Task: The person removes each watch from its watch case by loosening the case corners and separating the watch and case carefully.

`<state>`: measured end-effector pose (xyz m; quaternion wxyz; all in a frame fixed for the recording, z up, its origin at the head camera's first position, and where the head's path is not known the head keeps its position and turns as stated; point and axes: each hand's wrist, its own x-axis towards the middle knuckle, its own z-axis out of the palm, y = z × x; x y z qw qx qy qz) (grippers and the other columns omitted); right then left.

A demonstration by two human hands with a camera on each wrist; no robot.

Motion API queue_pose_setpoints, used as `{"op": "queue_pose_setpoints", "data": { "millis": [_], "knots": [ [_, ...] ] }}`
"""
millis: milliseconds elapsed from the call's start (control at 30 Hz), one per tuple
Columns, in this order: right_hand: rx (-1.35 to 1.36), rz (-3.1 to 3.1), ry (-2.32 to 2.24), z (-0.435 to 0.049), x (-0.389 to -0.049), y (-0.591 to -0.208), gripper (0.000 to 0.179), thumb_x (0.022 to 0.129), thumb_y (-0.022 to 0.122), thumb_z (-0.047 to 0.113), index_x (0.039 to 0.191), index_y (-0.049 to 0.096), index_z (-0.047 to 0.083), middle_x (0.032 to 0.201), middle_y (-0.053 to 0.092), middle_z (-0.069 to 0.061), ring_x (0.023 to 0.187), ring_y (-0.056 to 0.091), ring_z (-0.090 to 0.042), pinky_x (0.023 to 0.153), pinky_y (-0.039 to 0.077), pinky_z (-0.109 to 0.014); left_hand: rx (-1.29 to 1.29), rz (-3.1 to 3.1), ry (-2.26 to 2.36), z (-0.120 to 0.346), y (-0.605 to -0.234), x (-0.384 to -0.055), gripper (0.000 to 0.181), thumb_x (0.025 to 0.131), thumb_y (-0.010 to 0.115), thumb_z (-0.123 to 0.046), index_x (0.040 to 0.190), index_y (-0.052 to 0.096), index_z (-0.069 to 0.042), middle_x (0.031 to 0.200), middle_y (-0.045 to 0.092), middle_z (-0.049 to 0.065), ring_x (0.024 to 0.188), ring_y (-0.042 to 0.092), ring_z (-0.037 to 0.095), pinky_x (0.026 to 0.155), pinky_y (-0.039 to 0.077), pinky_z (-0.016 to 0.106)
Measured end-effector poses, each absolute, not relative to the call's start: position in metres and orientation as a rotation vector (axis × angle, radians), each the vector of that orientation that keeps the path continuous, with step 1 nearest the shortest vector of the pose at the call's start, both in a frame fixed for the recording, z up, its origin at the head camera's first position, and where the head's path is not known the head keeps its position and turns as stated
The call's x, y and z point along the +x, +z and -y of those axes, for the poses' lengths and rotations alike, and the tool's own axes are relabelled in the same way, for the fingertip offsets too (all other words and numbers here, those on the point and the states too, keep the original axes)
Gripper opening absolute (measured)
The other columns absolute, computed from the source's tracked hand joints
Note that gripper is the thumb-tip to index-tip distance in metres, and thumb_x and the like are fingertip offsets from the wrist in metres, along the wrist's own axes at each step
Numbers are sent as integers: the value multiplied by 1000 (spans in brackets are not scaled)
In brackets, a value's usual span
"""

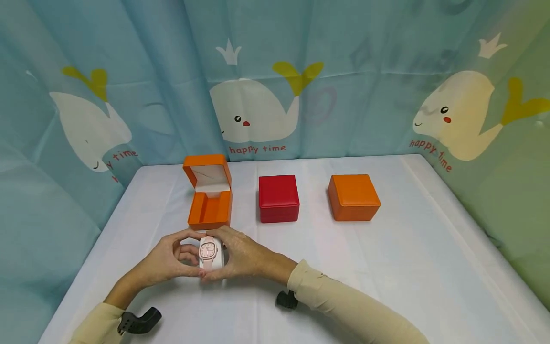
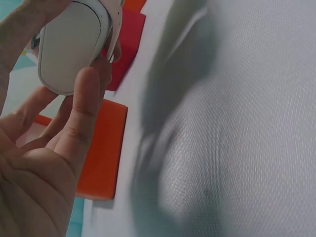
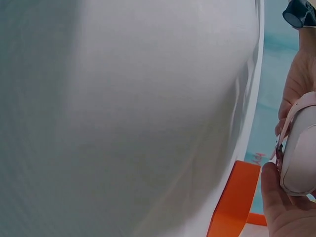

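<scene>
A beige left sleeve [image 1: 95,327] and a creased, matching right sleeve [image 1: 348,300] were worn with a curved black left-wrist camera [image 1: 137,324] and black right-wrist camera [image 1: 286,300].

Taking the middle of the white tablecloth [image 1: 408,267] as the clock's centre, a closed red box [image 1: 278,198] sits at twelve o'clock and a closed orange box [image 1: 354,197] at two. Behind them hangs a pale blue curtain [image 1: 356,129] printed with white whales [image 1: 259,110] at ten, twelve and two, with red "happy time" lettering [image 1: 258,149]. Faint marks [image 1: 361,56] near one o'clock may be print, too dim to tell.
</scene>
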<state>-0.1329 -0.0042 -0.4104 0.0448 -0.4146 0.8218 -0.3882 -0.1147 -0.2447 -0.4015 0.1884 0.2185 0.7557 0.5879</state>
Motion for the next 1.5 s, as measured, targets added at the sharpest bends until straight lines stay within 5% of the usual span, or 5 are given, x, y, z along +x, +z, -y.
{"op": "queue_pose_setpoints", "data": {
  "millis": [1500],
  "knots": [
    [-1306, -2567, -1190, -2, -128, -414, 80, 76, 91, 41, 141, 55, 10, 128, 59, 2, 112, 53, -2, 94, 42, -13, 725, -2101, 1696, 242, -408, -117, 71, 73, 87, 7, 131, 48, 13, 109, 62, 23, 75, 67, 18, 69, 59, 30]
  ]
}}
